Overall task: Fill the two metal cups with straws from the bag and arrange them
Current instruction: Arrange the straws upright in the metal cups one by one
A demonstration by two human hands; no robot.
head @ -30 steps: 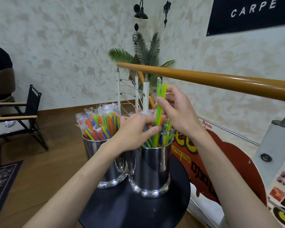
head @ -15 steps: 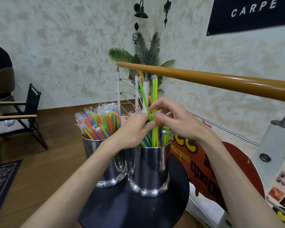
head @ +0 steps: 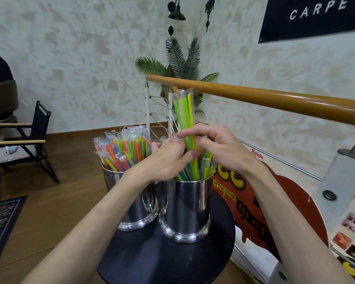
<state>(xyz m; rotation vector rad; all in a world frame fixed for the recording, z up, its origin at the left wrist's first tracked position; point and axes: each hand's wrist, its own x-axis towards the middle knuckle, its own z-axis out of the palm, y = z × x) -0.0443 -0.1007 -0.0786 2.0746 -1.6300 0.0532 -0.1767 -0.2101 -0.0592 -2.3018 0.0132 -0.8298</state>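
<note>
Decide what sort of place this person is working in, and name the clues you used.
Probably a coffee shop or café. A sign behind the round black table reads "Coffee Shop", two metal cups hold wrapped drinking straws for customers, and a folding chair stands by the wall.

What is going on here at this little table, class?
A person is sorting wrapped straws into two metal cups on a round black table. The right hand pinches a few green and yellow straws standing up out of the right cup. The left hand grips the straws at that cup's mouth. The left cup is already packed full.
</note>
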